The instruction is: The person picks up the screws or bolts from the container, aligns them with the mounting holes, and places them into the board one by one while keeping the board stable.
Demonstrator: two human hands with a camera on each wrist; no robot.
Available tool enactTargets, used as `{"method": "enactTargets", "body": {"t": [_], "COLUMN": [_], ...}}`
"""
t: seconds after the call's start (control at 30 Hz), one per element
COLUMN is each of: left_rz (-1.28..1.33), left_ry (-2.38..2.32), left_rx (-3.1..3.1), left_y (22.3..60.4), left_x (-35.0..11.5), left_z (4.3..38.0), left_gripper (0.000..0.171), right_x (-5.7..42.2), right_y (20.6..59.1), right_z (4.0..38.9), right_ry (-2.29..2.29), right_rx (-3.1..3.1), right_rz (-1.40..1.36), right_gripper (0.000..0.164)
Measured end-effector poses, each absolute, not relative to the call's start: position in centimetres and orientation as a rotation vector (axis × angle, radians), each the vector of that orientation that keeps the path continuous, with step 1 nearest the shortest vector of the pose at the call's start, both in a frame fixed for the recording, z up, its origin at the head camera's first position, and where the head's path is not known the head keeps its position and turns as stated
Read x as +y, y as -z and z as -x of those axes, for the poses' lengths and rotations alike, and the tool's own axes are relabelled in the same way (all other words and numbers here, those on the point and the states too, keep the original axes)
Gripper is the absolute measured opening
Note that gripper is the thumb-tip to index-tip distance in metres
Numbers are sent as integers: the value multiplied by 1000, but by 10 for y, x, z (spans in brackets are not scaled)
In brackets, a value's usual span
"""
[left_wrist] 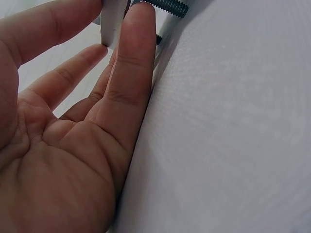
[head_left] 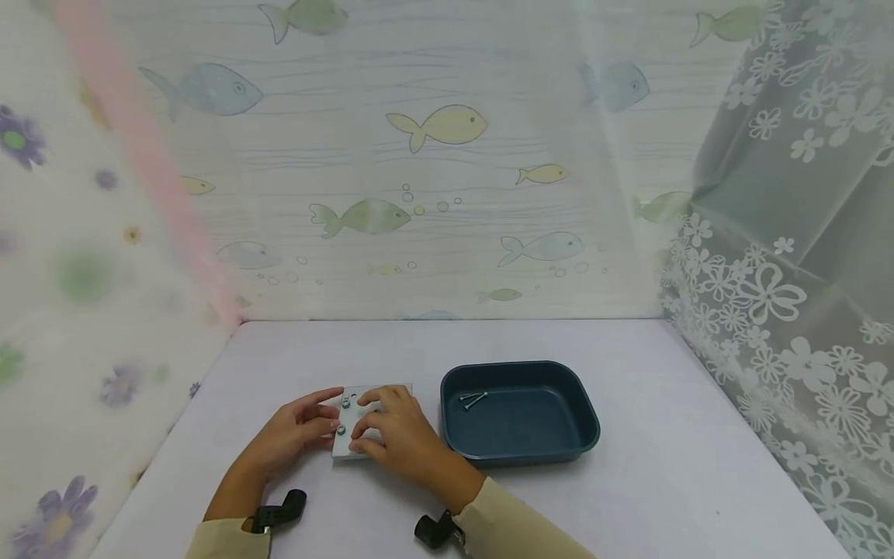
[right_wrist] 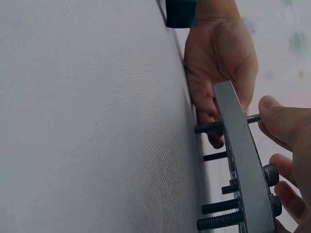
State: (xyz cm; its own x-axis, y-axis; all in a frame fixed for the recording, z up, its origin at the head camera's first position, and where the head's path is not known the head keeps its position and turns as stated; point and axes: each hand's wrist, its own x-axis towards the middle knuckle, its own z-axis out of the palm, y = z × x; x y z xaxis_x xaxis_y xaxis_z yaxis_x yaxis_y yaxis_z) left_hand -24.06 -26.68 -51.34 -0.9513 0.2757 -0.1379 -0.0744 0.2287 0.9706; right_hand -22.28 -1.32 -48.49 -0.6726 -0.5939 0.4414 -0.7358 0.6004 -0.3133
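Observation:
A flat light-grey metal plate [head_left: 342, 450] with bolts through it stands off the white table. At its left edge my left hand [head_left: 289, 435] holds it, fingers on both faces; the left wrist view shows a finger beside a threaded bolt [left_wrist: 170, 7] under the plate. Over the plate's right part, my right hand [head_left: 405, 439] pinches a thin screw [right_wrist: 253, 118] by its upper end, the shaft passing through the plate. Two bolt heads [head_left: 341, 429] show at the plate's left side. Several bolt ends [right_wrist: 221, 222] stick out below; whether they touch the table I cannot tell.
Just right of the plate stands a dark blue tray [head_left: 520, 458], with a few thin screws [head_left: 476, 401] lying in its left part. Printed curtains [head_left: 447, 272] hang behind and at both sides of the table [head_left: 663, 466]. Each wrist wears a small black camera [head_left: 436, 532].

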Motion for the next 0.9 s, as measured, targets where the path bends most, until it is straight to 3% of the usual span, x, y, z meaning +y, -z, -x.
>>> {"method": "enactTargets", "body": {"t": [0.9], "left_rz": [-204], "left_ry": [-1770], "left_rx": [2217], "left_y": [507], "left_x": [-267], "left_z": [238], "left_gripper": [67], "right_x": [-12], "right_y": [493], "right_z": [227], "right_ry": [-664], "right_rx": [-2581], "right_rz": [-1080], "right_gripper": [12]}}
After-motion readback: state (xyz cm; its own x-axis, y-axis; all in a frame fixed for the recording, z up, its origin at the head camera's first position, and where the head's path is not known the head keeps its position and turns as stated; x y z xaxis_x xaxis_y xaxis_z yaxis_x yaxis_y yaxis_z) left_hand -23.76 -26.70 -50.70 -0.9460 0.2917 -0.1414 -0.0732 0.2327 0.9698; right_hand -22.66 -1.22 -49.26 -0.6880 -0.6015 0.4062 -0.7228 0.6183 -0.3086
